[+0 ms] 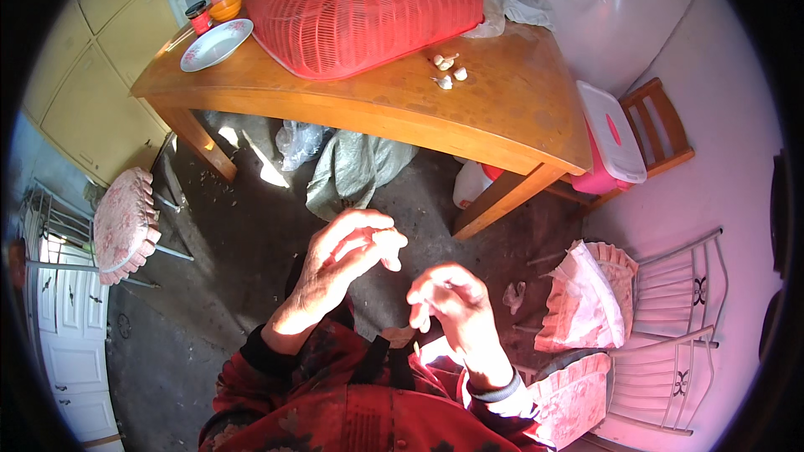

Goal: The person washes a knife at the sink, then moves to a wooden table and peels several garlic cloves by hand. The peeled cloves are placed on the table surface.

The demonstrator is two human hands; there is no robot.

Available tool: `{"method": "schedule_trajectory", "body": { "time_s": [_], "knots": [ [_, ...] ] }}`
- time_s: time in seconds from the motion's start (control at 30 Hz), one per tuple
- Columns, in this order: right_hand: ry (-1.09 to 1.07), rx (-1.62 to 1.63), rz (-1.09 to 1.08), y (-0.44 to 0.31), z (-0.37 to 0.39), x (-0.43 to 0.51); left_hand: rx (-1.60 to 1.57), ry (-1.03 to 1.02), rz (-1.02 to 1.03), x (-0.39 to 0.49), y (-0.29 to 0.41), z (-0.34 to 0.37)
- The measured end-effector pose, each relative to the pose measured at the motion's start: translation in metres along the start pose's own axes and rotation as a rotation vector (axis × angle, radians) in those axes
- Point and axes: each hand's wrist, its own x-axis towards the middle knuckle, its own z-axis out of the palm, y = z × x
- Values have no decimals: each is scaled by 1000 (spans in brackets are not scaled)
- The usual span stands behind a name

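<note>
My left hand (352,248) is raised in front of my red patterned jacket (370,417), its fingers curled and thumb close to the fingertips. To its right and a little lower, my right hand (455,301) is also half curled, apart from the left one. Strong sunlight washes out both hands, so I cannot tell whether something small sits between the fingertips. Beyond them, several pieces of garlic (445,82) lie on the right part of a wooden table (402,107).
A red mesh food cover (364,12) stands on the table, with a floral plate (217,45), an orange bowl (225,8) and a jar (199,17) to its left. A woven sack (352,169) lies underneath. Cushioned chairs (125,226) flank me; a lidded pink box (609,138) stands right.
</note>
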Motion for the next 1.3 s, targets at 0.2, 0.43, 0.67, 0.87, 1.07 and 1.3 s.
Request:
{"method": "schedule_trajectory", "body": {
  "time_s": [0.2,0.43,0.67,0.87,1.07,1.3],
  "knots": [
    [101,-52,27,22,-9,18,105,-195,41,-4,-8,1],
    [61,-100,50,25,-15,18,242,-240,29,-4,-24,-6],
    [133,21,115,20,-11,16,302,-193,48,-3,-29,-5],
    [159,31,153,28,-13,17,415,-197,56,-4,-30,-7],
    [175,-40,151,39,-18,18,526,-237,177,-3,-31,-7],
    [175,-67,124,36,-15,18,690,-241,228,-2,-29,-7]
  ]
}}
